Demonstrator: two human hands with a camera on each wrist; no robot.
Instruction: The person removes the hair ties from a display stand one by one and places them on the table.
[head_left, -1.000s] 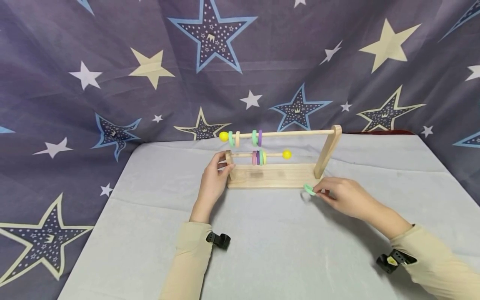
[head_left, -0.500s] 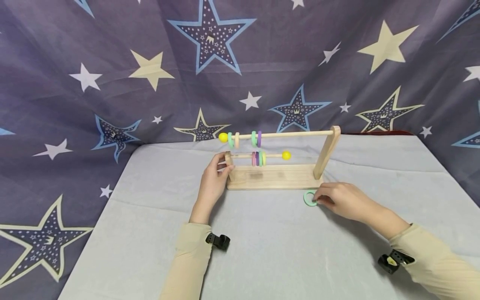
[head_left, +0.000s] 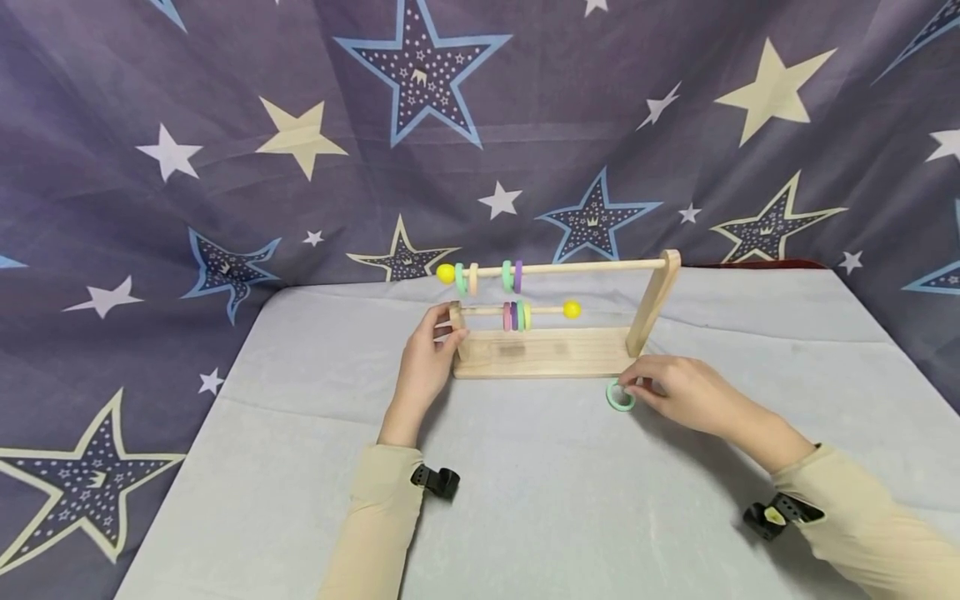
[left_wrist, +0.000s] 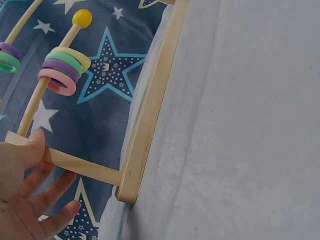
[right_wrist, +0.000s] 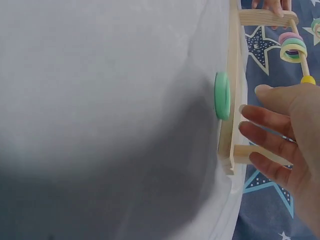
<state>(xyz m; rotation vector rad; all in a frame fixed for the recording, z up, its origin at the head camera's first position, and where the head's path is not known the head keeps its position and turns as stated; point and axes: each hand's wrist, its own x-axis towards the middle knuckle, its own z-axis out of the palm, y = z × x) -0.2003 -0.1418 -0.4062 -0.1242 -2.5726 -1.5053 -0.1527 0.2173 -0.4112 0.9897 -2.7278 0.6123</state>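
My left hand (head_left: pixel 426 367) holds the short upright (left_wrist: pixel 82 167) of a wooden ring stand (head_left: pixel 547 354) between thumb and fingers. On the lower rod hang pink, purple, green and yellow rings (head_left: pixel 517 317), short of its yellow end ball (head_left: pixel 572 309). The upper rod (head_left: pixel 592 267) carries green, cream and purple rings. A loose green ring (right_wrist: pixel 220 95) lies on the table in front of the base's right end. Just above it is my right hand (head_left: pixel 682 396); in the right wrist view its thumb and fingers are spread apart, with a gap to the ring.
A pale grey cloth covers the table (head_left: pixel 540 500). Behind it hangs a dark star-patterned curtain (head_left: pixel 465 183). The stand's tall upright (head_left: pixel 654 304) rises at the right end of the base, close beyond my right hand.
The green ring went from tilted in my right fingers to flat on the table. Those fingers have since let go and lifted slightly. My left hand stays on the stand.
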